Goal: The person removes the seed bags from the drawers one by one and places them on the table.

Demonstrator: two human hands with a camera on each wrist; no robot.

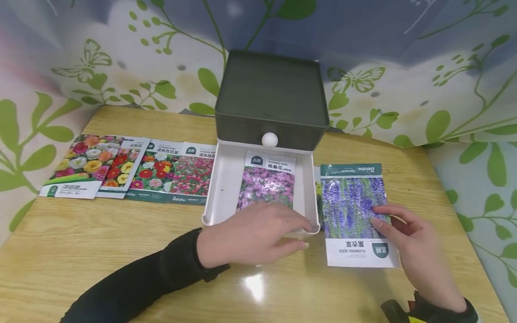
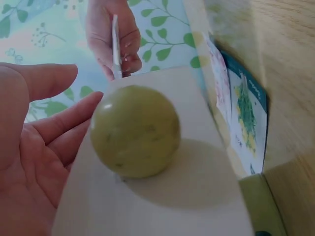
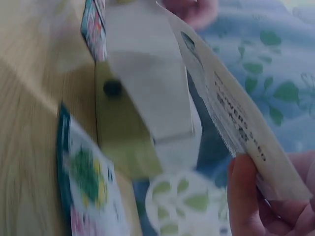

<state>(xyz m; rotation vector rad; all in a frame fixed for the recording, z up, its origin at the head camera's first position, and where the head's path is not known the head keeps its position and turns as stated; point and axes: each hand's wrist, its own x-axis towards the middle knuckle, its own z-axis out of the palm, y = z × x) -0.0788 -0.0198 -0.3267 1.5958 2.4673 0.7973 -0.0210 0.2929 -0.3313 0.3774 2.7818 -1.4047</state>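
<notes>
White plastic, by the look of it, makes up the drawer [image 1: 224, 184], pulled out beneath the dark box [image 1: 274, 87], presumably so that its inside can be reached from above. A pink-flowered packet [image 1: 268, 179] lies in it face up, its lower end hidden by the left hand [image 1: 254, 233]. The overlapping packets [image 1: 155, 172] on the left seem fanned so that each picture partly shows. Right of the drawer, the purple-flowered packet [image 1: 353, 206] has its lettering upside down; the right hand [image 1: 420, 251] grasps it at its right edge, thumb and forefinger over the face, probably to steady it. The left hand grasps nothing: it reaches across the drawer's near edge, fingers loosely stretched toward the near right corner.
</notes>
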